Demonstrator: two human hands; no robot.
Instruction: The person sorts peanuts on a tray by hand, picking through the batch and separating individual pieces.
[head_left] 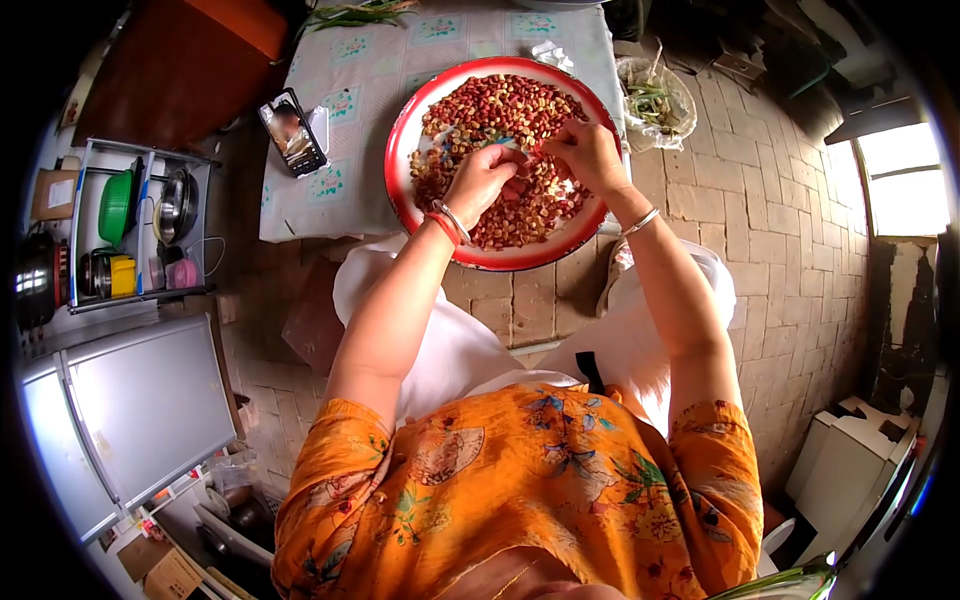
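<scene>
A round white enamel tray with a red rim (510,261) holds a layer of small reddish and pale yellow kernels that look like peanuts (518,228). My left hand (484,180) is over the middle of the tray, fingers curled and thumb against the fingertips. To its right, my right hand (588,155) pinches thumb and forefinger together just above the kernels. The fingertips of both hands come close to each other. Whatever lies between them is too small to make out. A small blue-green spot shows beside the left fingers.
The tray sits at the near edge of a table with a patterned cloth (345,135). A phone (293,133) leans on a stand at left. Crumpled white tissue (552,55) lies behind the tray. A lined basket (655,100) with green stalks stands on the brick floor at right.
</scene>
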